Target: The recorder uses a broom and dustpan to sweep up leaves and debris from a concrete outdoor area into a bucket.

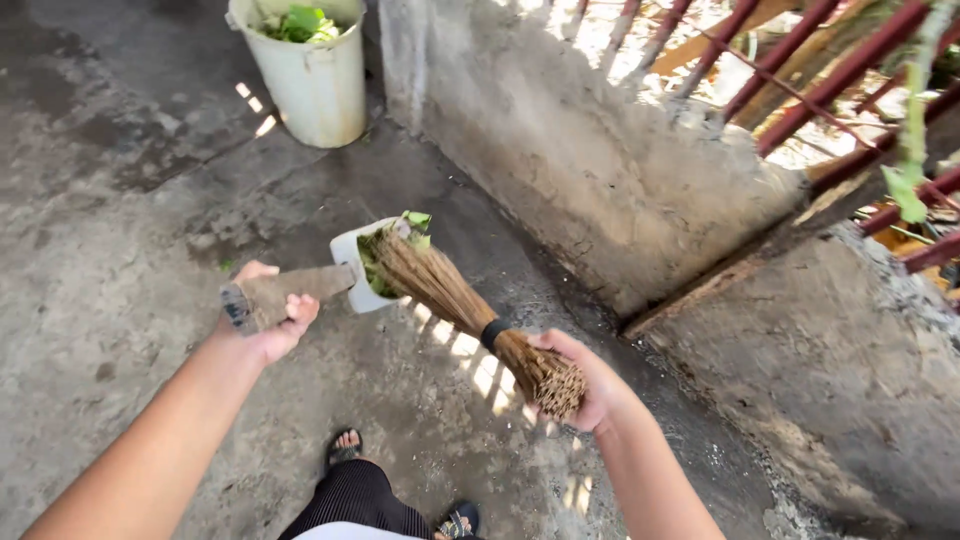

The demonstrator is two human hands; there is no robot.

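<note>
Right hand (590, 385): I grip stick broom (460, 305). Left hand (268, 320): I grip dustpan (365, 268), leaves inside. White bucket (312, 75) far left.

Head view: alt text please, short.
Seen from above, a person's left hand holds a white dustpan of green leaves by its handle while the right hand grips a stick broom over it. A white bucket stands beyond on concrete.
</note>
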